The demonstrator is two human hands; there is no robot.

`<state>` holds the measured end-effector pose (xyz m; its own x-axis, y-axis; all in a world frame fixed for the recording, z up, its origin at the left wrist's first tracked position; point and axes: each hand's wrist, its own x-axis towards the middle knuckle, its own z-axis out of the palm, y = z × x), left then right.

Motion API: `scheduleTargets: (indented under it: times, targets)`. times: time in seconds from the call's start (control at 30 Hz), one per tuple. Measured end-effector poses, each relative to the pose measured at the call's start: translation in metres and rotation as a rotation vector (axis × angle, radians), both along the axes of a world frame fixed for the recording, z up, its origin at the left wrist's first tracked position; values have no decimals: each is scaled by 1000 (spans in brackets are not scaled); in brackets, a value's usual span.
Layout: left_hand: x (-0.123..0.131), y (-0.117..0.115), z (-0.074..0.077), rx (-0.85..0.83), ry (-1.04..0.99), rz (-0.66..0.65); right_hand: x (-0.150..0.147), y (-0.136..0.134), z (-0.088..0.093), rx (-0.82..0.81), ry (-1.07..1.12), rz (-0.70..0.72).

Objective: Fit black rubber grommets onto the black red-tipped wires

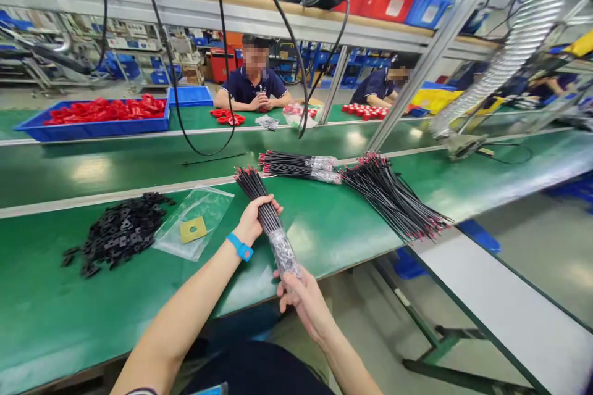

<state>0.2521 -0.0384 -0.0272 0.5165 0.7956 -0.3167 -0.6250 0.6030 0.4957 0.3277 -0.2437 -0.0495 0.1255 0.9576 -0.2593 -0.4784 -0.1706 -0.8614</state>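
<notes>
Green surface [50, 327] lies wide in my remote view, and at its right rests the loose pile of black cables [391, 197]. Smaller is the black bundle [273, 226], held slanting above the near edge, its lower part in clear wrap [284, 251]. The left hand [252, 220] closes around the bundle beside the wrap; the right hand [302, 296] pinches the wrapped end. I judge this bundle light and springy, the wrap slippery; better to grip the bare middle, away from the red tips [241, 171].

Black red-tipped cables [270, 221], blue wristband [239, 247], green tabletop [69, 315], black parts [125, 231], yellow square [200, 229], blue tray [97, 130]
</notes>
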Motion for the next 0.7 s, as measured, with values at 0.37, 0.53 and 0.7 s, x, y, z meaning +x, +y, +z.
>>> scheduleTargets:
  times: [0.37,0.53,0.7]
  targets:
    - [4,18,-33,-81,20,-22,28,-11,-21,122,-1316,-55]
    - [5,12,-38,-83,56,-99,39,-27,-25,310,-1577,51]
    - [6,8,-38,-81,81,-99,44,-38,-33,408,-1601,118]
